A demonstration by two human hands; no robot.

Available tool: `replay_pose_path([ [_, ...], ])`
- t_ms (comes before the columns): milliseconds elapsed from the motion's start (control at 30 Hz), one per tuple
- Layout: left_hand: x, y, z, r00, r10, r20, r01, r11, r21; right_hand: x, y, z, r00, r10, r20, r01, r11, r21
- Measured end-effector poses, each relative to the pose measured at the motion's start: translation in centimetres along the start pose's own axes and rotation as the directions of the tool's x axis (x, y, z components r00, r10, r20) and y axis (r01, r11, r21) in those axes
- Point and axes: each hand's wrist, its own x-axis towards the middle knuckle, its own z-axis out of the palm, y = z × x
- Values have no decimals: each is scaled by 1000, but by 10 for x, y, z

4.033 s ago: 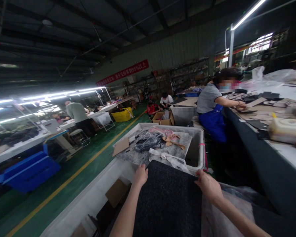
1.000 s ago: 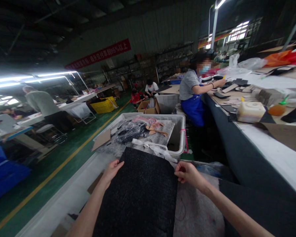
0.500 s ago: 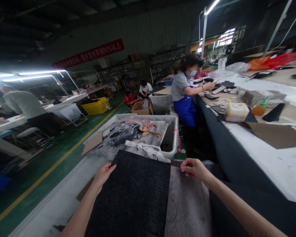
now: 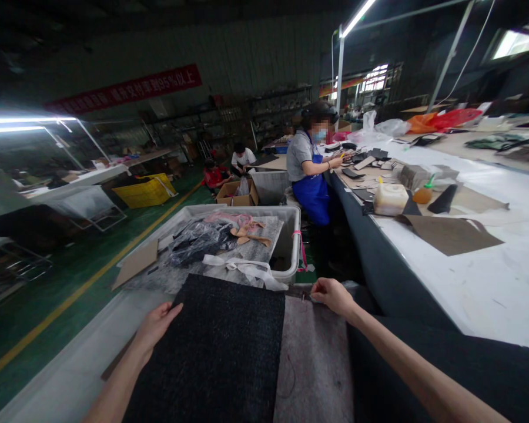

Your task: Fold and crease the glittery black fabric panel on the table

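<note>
A black, rough-surfaced sheet [image 4: 211, 346] lies tilted before me, over a greyish-brown sheet [image 4: 315, 352] that shows along its right side. My left hand [image 4: 157, 324] grips the black sheet's upper left edge, thumb on top and the other fingers beneath. At the top edge of the greyish-brown sheet, my right hand [image 4: 332, 298] is closed in a pinch. A small pale bit shows at its fingertips, too small to name. A thin dark thread-like line curves across the greyish-brown sheet.
Beyond the sheets stands a pale bin [image 4: 294, 235] heaped with scraps, plastic film and white strips. On the right, a long white-topped table [image 4: 427, 276] carries a stained container [image 4: 390, 200] and cut pieces. A co-worker in a blue apron [image 4: 311, 197] sits beside it.
My view has turned to the right, so the surroundings sit further left. Both hands keep their pinching hold, and the black sheet stays in my left hand.
</note>
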Motion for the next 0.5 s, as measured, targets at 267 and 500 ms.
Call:
replay_pose_path([
  [267, -4, 2, 0, 1000, -8, -2, 8, 1000, -5, 6, -7, 5, 1000, -19, 24, 16, 996, 91],
  [500, 2, -4, -2, 1000, -6, -4, 6, 1000, -30, 10, -16, 18, 999, -22, 47, 17, 993, 117],
])
